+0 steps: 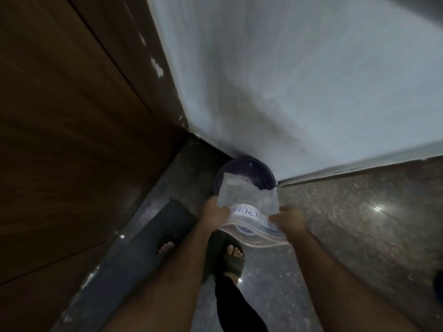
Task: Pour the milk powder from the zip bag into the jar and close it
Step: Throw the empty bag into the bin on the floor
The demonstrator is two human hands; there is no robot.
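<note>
At far left stands a brown wooden panel [72, 140]; a dark mat [153, 238] lies on the floor beside it. The left hand [215, 212] pinches the left edge of the zip bag [251, 207], fingers curled onto the film. The zip bag is held in the air over a dark purple bin [242, 168] that sits on the floor against the pale wall [287, 80]; the bag's label reads upside down, and its zip band is at the near edge. The right hand [290, 220] clamps the bag's right edge, fingers curled. No jar is visible. The bag looks thin, soft, light and slippery, and appears largely flat and empty, though the blur limits certainty. Take hold at both side edges near the label, where the film is doubled. The polished stone floor [359, 224] extends right.
</note>
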